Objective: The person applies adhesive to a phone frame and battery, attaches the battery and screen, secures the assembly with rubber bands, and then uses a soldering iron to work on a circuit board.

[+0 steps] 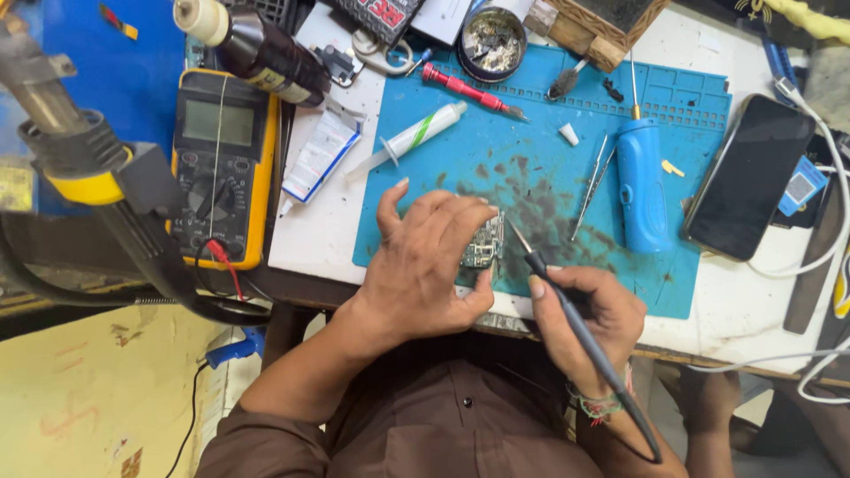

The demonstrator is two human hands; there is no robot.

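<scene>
Small circuit board [483,245]: green, crowded with metal shields, held upright on the blue mat [531,177] under left hand [423,265] fingertips, fingers curled gripping it. Right hand [584,314] pinches soldering iron [567,305], tip just beside board.

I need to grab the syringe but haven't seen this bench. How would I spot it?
Find the blue mat on the white table. At the mat's upper left edge, beside the yellow multimeter and a white tube, lies the syringe, tilted. It alone has a clear barrel, green stripe and white plunger.
</scene>
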